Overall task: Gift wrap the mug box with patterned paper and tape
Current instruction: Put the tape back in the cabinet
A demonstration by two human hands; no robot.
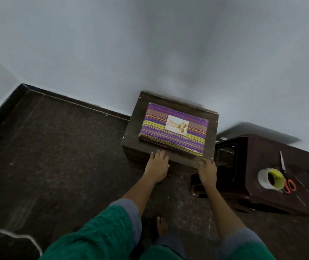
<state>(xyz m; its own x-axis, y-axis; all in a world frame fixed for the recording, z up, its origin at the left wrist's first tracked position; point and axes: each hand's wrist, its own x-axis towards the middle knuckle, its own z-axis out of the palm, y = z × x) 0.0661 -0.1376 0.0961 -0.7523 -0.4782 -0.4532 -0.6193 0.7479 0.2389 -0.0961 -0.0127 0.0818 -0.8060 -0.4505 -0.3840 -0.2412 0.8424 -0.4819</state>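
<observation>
Wrapped mug box (173,128) lies flat mid-top of the small table (131,128), card face up. Your left hand (157,164) and right hand (207,168) rest spread on the table's near edge, holding nothing. Tape roll (270,178) and scissors (286,173) sit apart on the stool (258,147). Looks finished; check seams before lifting.

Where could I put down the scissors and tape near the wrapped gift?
The small table is mostly taken by the wrapped box; only thin strips border it, and both hands sit on the near one. The brown stool has bare room behind the tape roll and scissors.
</observation>
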